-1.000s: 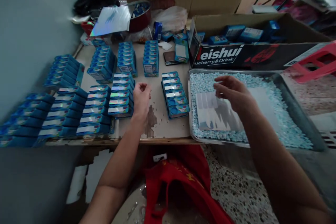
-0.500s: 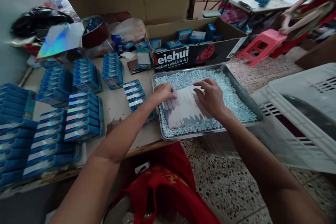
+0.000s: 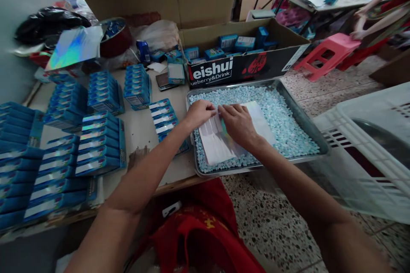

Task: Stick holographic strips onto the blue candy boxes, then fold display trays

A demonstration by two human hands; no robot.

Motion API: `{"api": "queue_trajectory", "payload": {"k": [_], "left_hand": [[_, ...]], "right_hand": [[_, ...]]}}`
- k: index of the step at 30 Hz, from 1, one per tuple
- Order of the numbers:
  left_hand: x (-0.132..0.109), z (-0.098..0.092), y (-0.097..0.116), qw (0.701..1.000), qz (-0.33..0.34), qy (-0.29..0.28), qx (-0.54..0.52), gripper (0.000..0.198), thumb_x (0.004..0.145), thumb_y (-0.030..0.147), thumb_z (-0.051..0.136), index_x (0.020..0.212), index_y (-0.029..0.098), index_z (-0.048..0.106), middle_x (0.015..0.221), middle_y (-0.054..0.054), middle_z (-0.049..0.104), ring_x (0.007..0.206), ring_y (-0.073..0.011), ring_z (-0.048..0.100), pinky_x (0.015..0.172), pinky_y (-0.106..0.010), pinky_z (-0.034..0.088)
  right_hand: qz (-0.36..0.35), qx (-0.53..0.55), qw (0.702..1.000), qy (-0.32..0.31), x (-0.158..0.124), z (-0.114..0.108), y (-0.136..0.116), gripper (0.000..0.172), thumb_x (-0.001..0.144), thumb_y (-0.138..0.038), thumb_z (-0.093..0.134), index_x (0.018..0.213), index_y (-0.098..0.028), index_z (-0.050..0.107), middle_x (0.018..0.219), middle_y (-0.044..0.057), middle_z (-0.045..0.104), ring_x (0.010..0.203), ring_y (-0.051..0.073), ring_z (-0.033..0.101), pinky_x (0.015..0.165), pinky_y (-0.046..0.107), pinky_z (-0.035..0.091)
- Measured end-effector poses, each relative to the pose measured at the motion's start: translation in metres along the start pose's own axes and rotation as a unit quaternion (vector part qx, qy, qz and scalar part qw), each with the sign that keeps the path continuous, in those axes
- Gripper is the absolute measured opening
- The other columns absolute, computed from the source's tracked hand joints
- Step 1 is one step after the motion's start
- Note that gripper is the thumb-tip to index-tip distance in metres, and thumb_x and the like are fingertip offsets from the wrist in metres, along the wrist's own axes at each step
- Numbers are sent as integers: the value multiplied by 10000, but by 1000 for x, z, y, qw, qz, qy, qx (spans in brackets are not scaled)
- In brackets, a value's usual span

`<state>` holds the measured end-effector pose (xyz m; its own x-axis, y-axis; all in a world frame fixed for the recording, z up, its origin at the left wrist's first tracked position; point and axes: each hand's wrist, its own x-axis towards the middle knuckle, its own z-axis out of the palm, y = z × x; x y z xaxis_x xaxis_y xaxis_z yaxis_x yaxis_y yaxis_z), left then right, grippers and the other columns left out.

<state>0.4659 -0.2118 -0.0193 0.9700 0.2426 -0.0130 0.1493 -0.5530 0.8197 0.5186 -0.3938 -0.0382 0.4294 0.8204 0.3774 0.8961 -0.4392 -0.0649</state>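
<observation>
A white paper sheet, marked off in strips at its left end, lies over pale blue pellets in a shallow metal tray. At the sheet's upper left edge, my left hand is closed in a pinch on it. My right hand reaches across the sheet, fingers together, its fingertips closed on the same edge close to the left ones. A faint rainbow sheen shows beneath the right fingers, which hide part of the edge. Left of the tray stands a row of blue boxes with white strips on top.
More stacked blue boxes fill the table's left side. Behind the tray is an open carton holding small blue boxes. A white plastic crate stands at right, a red bag below. Another person's hands touch a pink stool.
My right hand has moved left from the sheet's upper right edge to beside my left hand. The left hand stays at the left edge. The view has shifted slightly.
</observation>
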Motion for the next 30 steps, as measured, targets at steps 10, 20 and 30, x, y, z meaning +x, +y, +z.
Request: {"api": "queue_trajectory", "payload": {"k": [10, 20, 30], "left_hand": [[-12, 0, 1, 997, -26, 56, 42, 107, 733, 171, 678, 636, 210, 699, 648, -26, 665, 699, -195, 573, 669, -296, 413], [-60, -4, 12, 979, 8, 158, -131, 286, 888, 468, 700, 909, 183, 709, 985, -105, 736, 1007, -246, 664, 876, -341, 518], [-135, -1, 1, 878, -120, 126, -447, 478, 631, 526, 896, 832, 163, 657, 787, -56, 747, 668, -146, 701, 658, -272, 583]], "right_hand": [[63, 21, 997, 30, -37, -30, -20, 186, 974, -290, 547, 950, -273, 731, 882, 54, 747, 898, 258, 623, 858, 424, 375], [217, 275, 935, -48, -24, -108, -37, 273, 870, -512, 685, 772, -257, 705, 529, -29, 498, 508, 138, 439, 536, 324, 285], [205, 378, 895, -117, 1, -86, -51, 512, 766, -723, 712, 725, -212, 697, 550, -27, 487, 507, 102, 381, 474, 293, 244]]}}
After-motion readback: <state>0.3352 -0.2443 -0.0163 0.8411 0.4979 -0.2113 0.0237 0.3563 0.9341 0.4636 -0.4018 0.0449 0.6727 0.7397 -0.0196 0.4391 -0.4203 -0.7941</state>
